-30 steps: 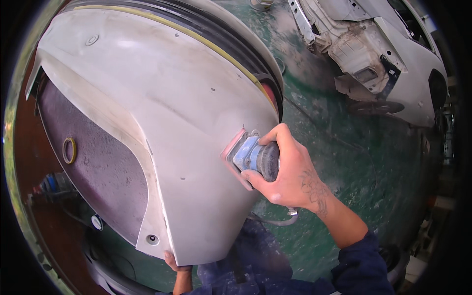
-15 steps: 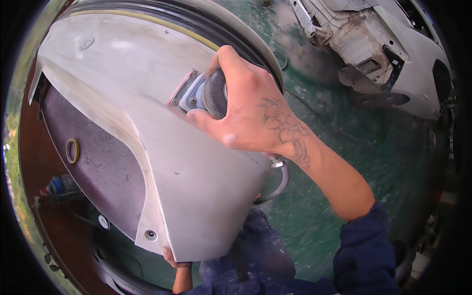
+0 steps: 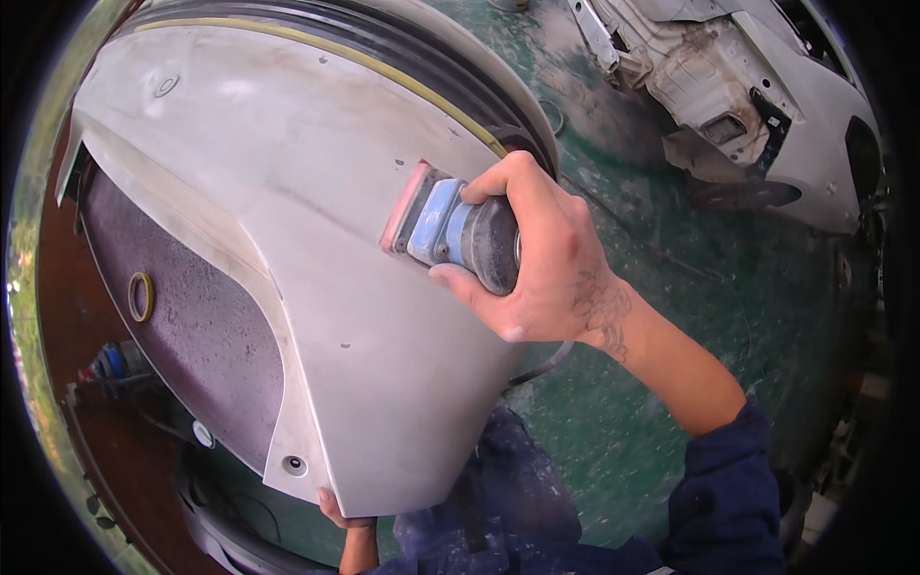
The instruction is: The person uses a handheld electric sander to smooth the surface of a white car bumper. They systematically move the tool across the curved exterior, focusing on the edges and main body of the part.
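My right hand [image 3: 551,259] is closed around a blue and grey sander [image 3: 441,225], whose pink pad [image 3: 405,204] rests on the pale grey painted car body panel [image 3: 345,383]; a hose trails below the hand. At the bottom, my left hand [image 3: 345,517] grips the panel's lower corner, its fingers partly hidden. A yellow tape roll [image 3: 141,297] sits on a mottled purple-grey surface [image 3: 201,355] in the panel's cutout. Along the upper edge runs a yellow strip [image 3: 412,94] beside black rubbery trim.
A partly stripped white car body [image 3: 815,163] stands at upper right on a dusty green floor [image 3: 652,364]. A second power tool [image 3: 115,364] lies at left on a brown surface. Dark curved parts [image 3: 220,517] sit at lower left; hoses cross the floor.
My right hand swept the sander up and leftward across the panel, then came back somewhat down and right. My left hand stays at the corner.
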Demonstrator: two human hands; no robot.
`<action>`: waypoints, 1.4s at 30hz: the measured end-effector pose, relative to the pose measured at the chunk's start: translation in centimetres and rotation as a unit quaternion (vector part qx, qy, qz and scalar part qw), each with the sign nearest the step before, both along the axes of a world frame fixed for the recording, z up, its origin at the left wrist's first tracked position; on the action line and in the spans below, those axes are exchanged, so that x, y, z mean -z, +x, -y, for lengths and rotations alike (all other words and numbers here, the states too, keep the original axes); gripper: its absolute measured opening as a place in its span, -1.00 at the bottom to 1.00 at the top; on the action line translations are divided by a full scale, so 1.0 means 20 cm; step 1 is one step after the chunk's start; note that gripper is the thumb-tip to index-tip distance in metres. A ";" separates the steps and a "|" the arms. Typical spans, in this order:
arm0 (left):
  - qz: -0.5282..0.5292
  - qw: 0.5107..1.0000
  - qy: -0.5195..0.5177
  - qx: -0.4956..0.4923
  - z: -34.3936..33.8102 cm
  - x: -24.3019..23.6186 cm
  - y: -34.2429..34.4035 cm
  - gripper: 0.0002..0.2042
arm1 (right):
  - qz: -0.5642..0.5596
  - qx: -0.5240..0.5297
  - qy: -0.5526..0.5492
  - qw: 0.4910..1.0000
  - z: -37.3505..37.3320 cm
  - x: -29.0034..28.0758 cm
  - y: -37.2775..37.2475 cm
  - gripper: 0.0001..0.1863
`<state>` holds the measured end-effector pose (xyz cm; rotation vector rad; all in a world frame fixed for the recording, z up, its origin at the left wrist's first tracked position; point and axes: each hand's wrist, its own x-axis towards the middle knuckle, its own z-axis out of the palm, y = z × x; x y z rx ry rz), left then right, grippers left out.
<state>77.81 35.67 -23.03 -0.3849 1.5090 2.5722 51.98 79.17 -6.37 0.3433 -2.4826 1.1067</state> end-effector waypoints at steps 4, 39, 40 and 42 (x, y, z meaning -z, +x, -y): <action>0.074 0.977 -0.198 -0.042 0.13 0.12 0.13 -0.18 | -0.009 0.027 0.002 1.000 -0.01 0.03 -0.01 -0.38; 0.004 0.973 -0.191 -0.129 -0.21 -0.15 -0.13 -0.44 | 0.073 0.067 0.022 0.995 -0.05 0.01 -0.03 -0.37; 0.018 0.973 -0.216 -0.084 -0.12 -0.11 -0.09 -0.37 | 0.087 0.056 0.024 0.994 -0.05 -0.01 -0.01 -0.37; 0.048 0.966 -0.252 -0.037 0.07 0.01 0.03 -0.28 | 0.100 0.023 0.034 0.994 0.01 -0.04 0.09 -0.38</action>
